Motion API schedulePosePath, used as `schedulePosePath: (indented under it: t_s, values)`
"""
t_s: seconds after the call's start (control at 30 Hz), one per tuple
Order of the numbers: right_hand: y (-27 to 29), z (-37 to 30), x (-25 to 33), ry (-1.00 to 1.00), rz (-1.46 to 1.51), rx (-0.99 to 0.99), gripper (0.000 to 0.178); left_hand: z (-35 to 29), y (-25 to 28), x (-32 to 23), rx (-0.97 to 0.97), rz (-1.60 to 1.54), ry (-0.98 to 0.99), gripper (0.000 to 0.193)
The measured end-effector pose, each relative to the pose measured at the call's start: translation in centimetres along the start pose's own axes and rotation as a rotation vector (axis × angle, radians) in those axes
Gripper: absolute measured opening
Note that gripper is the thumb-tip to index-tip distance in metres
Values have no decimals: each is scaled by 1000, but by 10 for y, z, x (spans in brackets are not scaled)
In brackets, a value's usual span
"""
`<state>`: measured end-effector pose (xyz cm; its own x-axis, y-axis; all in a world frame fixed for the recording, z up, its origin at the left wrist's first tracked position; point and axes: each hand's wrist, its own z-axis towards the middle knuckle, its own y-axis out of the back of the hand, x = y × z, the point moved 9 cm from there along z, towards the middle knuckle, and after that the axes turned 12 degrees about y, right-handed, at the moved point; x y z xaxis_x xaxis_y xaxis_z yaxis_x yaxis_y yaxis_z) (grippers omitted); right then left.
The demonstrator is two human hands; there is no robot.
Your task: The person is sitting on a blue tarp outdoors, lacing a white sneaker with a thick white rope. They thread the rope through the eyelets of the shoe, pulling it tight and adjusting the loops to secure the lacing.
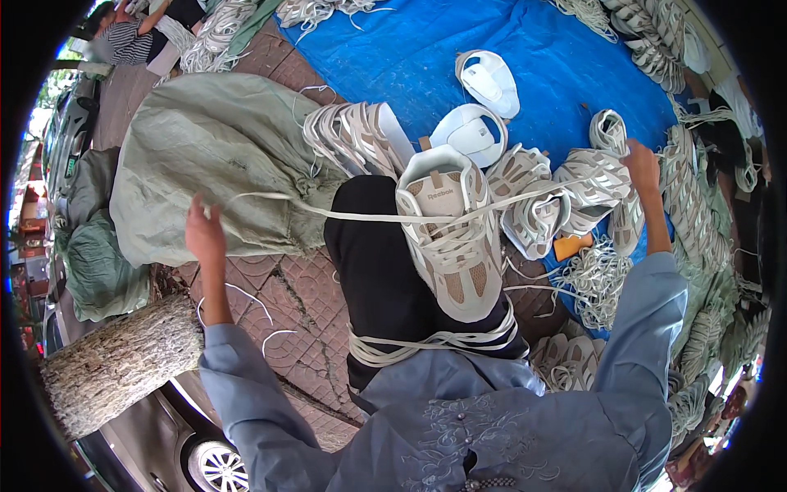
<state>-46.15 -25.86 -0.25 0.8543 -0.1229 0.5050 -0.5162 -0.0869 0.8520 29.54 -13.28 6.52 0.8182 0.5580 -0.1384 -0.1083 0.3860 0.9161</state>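
Observation:
A beige and white sneaker (457, 271) lies on my black-trousered thighs, toe toward me, its laces partly threaded. My right hand (643, 170), raised at the right, is closed on one pale shoelace (533, 194), stretched fairly straight from the shoe. The other shoelace (361, 216) runs left in a wavy line. Its tip hangs just beside my left hand (206, 234), whose thumb and finger look apart, with no lace seen between them. Several laces (434, 343) are looped across my thighs. Beyond the sneaker are more shoe uppers (590, 182) and white shoe-shaped pieces (489, 82).
A blue tarp (393, 61) spreads ahead, with a lace pile (592, 283) and an orange block (573, 247) at right. To my left are a grey-green sack (213, 156), a tree trunk (123, 361) and a parked car (156, 435). Another person (127, 41) sits far left.

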Motion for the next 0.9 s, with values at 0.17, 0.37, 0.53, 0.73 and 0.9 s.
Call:
schedulePosePath:
  t_s: [0.17,0.37,0.53,0.73,0.9]
  values:
    - [-73,-67,203,626,683,187,18,-159,73,-222,344,-670,-731,17]
    - [-133,-141,303,1235,173,138,16,-225,47,-270,364,-541,-883,10]
    - [-144,-149,311,1312,-199,109,16,-211,13,-273,813,-441,-644,10]
    - [-122,-139,309,1294,127,23,18,-203,16,-271,1262,-801,-448,8]
    - [-156,-121,295,573,790,666,21,-198,-3,-251,1269,-888,-350,8]
